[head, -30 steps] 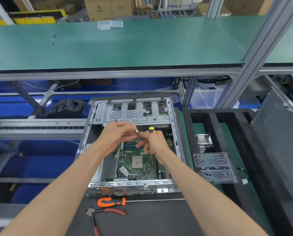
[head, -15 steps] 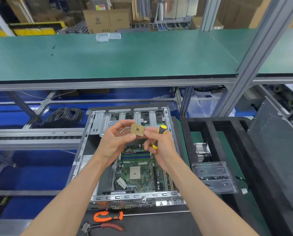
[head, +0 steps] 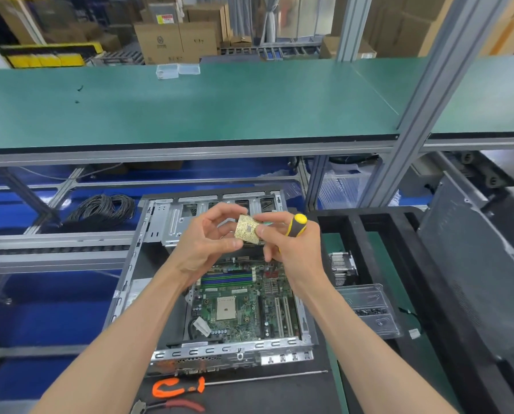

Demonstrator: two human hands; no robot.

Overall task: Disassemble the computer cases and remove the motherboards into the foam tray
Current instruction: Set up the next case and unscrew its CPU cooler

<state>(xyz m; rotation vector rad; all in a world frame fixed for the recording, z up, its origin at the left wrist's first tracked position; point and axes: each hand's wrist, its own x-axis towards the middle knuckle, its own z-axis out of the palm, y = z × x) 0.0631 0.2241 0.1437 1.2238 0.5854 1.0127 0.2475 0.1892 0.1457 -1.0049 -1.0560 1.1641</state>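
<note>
Holding a small gold-pinned chip [head: 247, 233] up over the open computer case [head: 148, 249], both hands pinched it at the edges. Left hand [head: 208, 243] had it between thumb and fingertips, right hand [head: 291, 249] did too while also gripping a yellow-and-black screwdriver [head: 297, 225]. The motherboard [head: 244, 306] sat inside the case, socket looking empty I think. An orange-handled screwdriver [head: 178, 387] lay on the desk [head: 279, 395] in front, foam tray [head: 354, 222] to the right.

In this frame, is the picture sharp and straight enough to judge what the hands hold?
Head view: the chip pinched by the left hand and right hand is fairly sharp, pin grid visible; wide-angle bending tilts the frame post; background cartons are soft; lighting even, little glare.
</note>
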